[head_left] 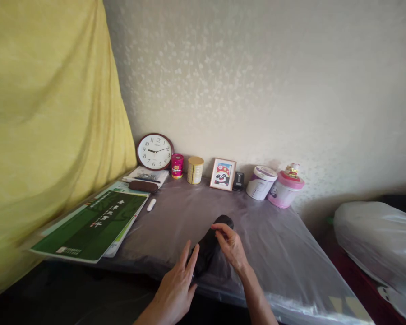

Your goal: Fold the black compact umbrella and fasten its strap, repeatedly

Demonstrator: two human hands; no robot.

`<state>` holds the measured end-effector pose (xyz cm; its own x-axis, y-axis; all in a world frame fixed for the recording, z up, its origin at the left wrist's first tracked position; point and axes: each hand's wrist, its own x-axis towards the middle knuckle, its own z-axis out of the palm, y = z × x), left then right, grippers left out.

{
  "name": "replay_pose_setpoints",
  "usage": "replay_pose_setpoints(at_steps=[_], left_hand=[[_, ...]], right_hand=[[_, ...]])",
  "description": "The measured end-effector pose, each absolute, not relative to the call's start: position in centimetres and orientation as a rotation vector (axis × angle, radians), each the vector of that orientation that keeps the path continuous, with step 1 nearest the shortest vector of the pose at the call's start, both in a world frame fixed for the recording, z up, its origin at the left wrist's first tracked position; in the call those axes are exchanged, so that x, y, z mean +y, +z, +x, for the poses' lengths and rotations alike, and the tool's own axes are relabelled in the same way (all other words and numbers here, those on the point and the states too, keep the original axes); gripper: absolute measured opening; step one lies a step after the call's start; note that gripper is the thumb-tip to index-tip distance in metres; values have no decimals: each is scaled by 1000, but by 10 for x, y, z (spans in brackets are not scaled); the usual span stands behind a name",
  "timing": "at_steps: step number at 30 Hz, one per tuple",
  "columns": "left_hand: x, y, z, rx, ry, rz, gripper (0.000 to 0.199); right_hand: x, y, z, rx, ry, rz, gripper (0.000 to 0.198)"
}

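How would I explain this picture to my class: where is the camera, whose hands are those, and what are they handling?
There is no robot here. A person wears one camera on the head, looking forward and down, so the bare left hand and right hand are the wearer's own. Both are at a dark, elongated item near the table's front edge; how firmly either grips it is unclear. Along the back stand a clock, a pink tin, a gold-lidded tin, a framed panda picture and two tubs. On the left lie a green book, a brown case and a small white object.
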<state>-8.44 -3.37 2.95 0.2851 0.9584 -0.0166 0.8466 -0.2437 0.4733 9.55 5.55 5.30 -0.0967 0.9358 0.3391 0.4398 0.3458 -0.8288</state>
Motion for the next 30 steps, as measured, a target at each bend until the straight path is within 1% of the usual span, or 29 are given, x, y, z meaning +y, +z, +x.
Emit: replay_pose_setpoints(at_steps=[3,6,9,13,18,21,23,25,28,30], left_hand=[[-32,27,-83,1616,402,2200,92],[-31,27,-81,1605,362,2219,91],[-30,31,-81,1608,275,2214,89],[-31,33,-81,1588,274,2236,89],[-32,26,-82,1585,270,2228,87],[-30,22,-84,1519,405,2202,84],[-27,25,-88,1462,562,2122,79],[-23,29,-93,1396,662,1906,72],[-17,32,-104,1313,621,1439,64],[-14,28,-113,1386,639,1327,62]], right_hand=[[54,51,86,-1890,586,-1225,30],[54,46,83,-1900,579,-1192,34],[50,43,89,-1755,709,-1168,27],[37,45,111,-1514,893,-1159,21],[28,40,149,-1296,869,-1237,24],[30,33,167,-1182,849,-1287,28],[31,26,175,-1127,830,-1316,31],[32,19,181,-1095,821,-1352,34],[32,9,188,-1088,843,-1399,37],[32,3,190,-1114,841,-1426,38]])
